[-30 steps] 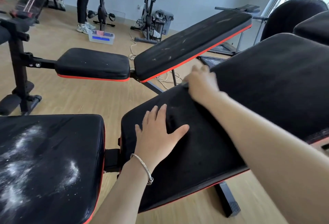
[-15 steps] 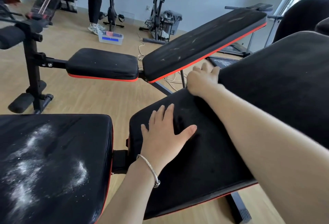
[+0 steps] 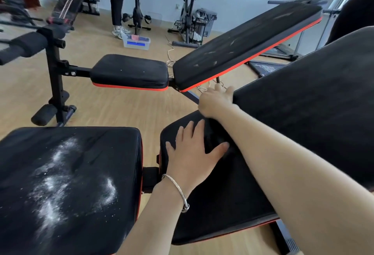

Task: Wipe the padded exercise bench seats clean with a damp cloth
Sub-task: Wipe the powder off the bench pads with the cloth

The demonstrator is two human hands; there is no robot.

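The near bench has a black seat pad (image 3: 70, 183) dusted with white powder and an inclined black back pad (image 3: 303, 113) with red trim. My left hand (image 3: 192, 153), a bracelet on its wrist, lies flat with spread fingers on the lower end of the back pad. My right hand (image 3: 216, 100) presses on the pad's far edge, its fingers reaching over the rim. Dark creases show on the pad between my hands; I cannot make out a cloth for certain. A second bench beyond has a small seat (image 3: 129, 72) and a smudged back pad (image 3: 242, 44).
A person (image 3: 116, 1) stands at the back beside an exercise bike (image 3: 137, 11); another bike (image 3: 188, 11) stands to its right. A clear plastic box (image 3: 136, 42) and loose cables (image 3: 171, 56) lie on the wooden floor. The second bench's upright frame (image 3: 54, 76) stands at the left.
My right hand has slid up to the far edge of the back pad and its fingers have straightened. My left hand has stayed flat in place.
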